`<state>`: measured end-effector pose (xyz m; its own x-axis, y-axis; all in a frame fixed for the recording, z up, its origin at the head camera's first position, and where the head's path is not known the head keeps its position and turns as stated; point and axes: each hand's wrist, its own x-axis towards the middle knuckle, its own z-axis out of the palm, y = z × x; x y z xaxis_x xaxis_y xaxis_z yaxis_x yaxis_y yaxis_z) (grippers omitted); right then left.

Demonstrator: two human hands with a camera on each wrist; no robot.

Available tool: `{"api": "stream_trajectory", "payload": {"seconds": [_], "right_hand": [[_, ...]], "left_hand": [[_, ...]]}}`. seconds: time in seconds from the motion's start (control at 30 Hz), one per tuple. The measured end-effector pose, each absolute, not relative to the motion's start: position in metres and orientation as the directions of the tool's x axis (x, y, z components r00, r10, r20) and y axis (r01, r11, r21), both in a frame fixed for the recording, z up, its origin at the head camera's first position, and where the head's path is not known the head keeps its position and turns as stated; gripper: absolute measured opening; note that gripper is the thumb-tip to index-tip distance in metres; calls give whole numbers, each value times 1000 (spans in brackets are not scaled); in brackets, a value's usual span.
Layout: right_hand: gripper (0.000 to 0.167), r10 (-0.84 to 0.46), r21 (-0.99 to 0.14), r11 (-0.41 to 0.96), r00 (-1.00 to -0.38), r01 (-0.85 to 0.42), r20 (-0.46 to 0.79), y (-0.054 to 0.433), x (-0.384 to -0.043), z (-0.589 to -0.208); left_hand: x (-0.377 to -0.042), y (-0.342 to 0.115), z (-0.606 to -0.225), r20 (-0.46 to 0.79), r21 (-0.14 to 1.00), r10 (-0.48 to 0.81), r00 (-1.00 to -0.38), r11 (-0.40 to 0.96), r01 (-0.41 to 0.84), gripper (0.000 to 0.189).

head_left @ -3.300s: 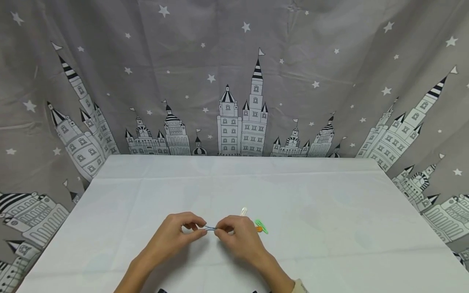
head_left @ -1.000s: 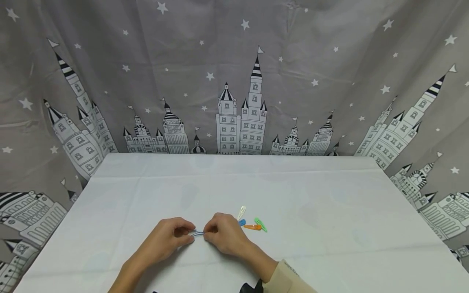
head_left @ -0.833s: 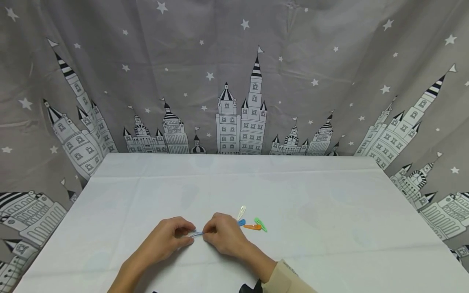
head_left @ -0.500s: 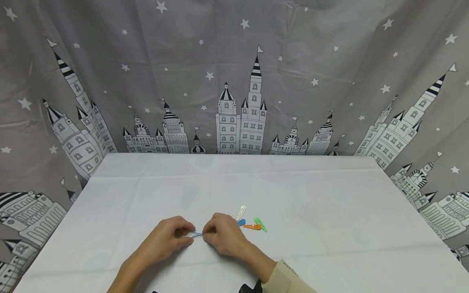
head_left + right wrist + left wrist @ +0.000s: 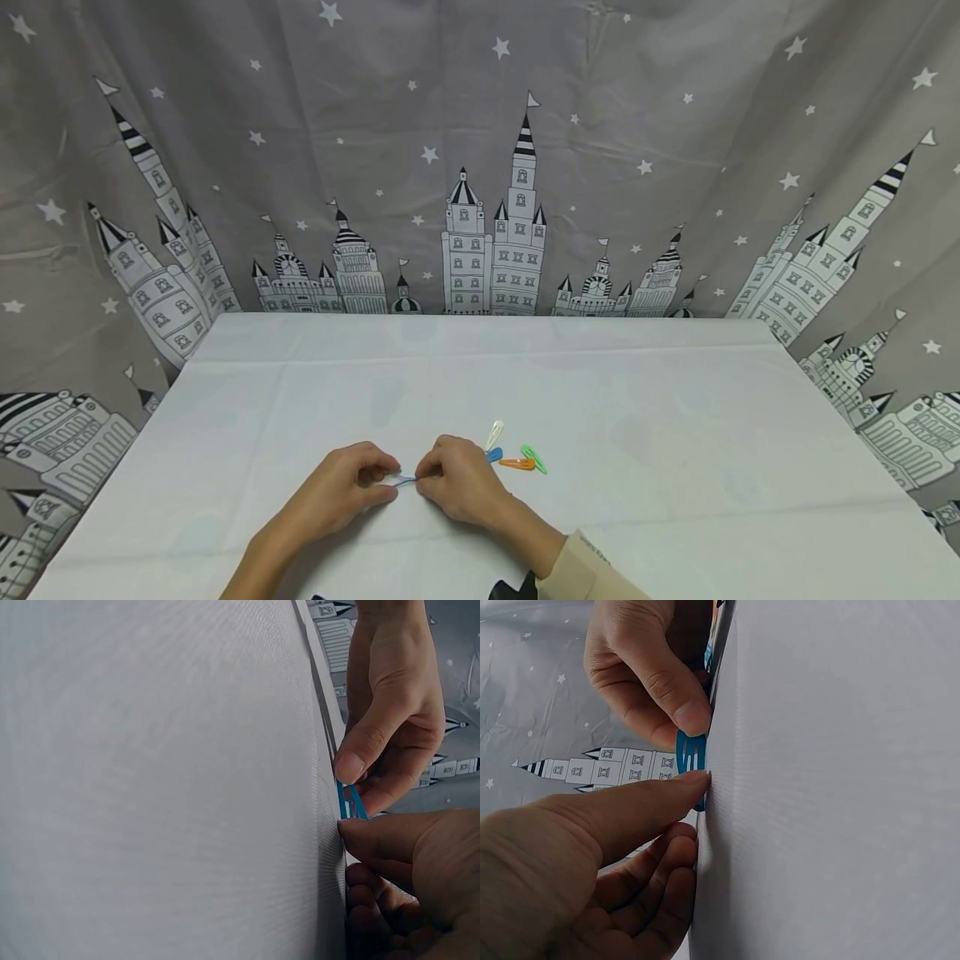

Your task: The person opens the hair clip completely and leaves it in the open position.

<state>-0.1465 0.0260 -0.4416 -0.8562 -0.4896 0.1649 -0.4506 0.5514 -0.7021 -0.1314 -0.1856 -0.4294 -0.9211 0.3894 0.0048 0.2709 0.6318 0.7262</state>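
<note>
Both hands pinch a blue snap hair clip (image 5: 406, 480) just above the white tabletop. My left hand (image 5: 341, 487) has one end between thumb and fingers, and my right hand (image 5: 462, 482) has the other. The left wrist view shows the slotted blue body of the clip (image 5: 691, 754) between the two thumbs. From the right wrist, the clip's arms (image 5: 352, 802) appear spread apart toward one end. Fingertips hide both ends. Just behind my right hand lies a second blue clip (image 5: 494, 455).
Near that blue clip lie a white clip (image 5: 493, 435), an orange clip (image 5: 517, 464) and a green clip (image 5: 533, 459). A white cloth (image 5: 675, 433) covers the table. A grey curtain (image 5: 600, 100) with castles hangs behind it. A beige sleeve (image 5: 588, 575) covers my right forearm.
Since the earliest frame both hands have shifted left with the clip, uncovering the blue and orange clips on the table. Over the last second the hands have stayed almost still.
</note>
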Motion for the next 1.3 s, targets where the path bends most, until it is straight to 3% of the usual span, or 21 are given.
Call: {"api": "stream_trajectory", "payload": {"seconds": [0.63, 1.3], "right_hand": [[9, -486, -759, 511, -864, -404, 133, 29, -146, -440], [13, -458, -876, 345, -875, -337, 156, 40, -144, -442]], "left_hand": [[-131, -186, -429, 6, 730, 385, -923, 629, 267, 27], [-132, -187, -430, 8, 749, 365, -931, 615, 247, 37]]}}
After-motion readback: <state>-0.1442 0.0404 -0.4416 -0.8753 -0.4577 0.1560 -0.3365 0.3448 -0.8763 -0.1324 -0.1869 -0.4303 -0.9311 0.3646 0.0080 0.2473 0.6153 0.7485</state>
